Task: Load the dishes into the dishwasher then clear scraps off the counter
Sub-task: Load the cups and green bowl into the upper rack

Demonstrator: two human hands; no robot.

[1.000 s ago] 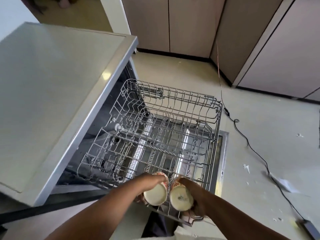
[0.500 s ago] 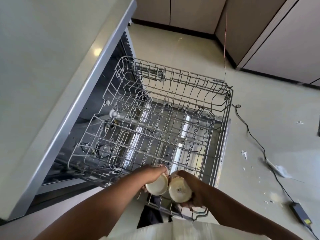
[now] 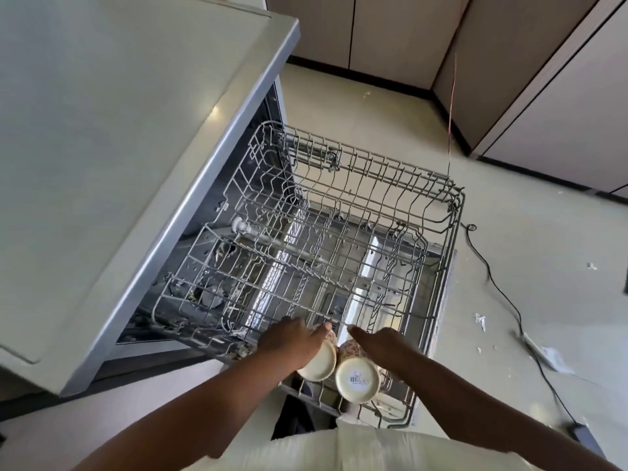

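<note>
Holding two cups bottom-up over the near edge of the pulled-out upper rack (image 3: 356, 212) of the dishwasher (image 3: 238, 185). Left hand (image 3: 292, 345) wrapped over the left cup (image 3: 321, 363), fingers (image 3: 319, 331) curled round its patterned side, pale base turned toward the camera. Right hand (image 3: 384, 348) gripping the right cup (image 3: 357, 380) the same way, fingers curled along its far side, thumb side partly hidden behind the cup body. Barcode sticker visible on the base of the right cup. Both cups touching each other side by side, tilted with mouths pointing down and away into the rack wires; contact between the mouths and the wires cannot be told. Rack otherwise showing bare tines, with the lower tub and open door (image 3: 438, 300) visible through the wire grid. Pale surface (image 3: 112, 147) overhanging the dishwasher to the left. Black cable (image 3: 503, 294) trailing across the floor (image 3: 373, 117) to the right, near scattered white paper scraps (image 3: 480, 321). Cabinet doors (image 3: 560, 107) lining the far wall and the right side.
</note>
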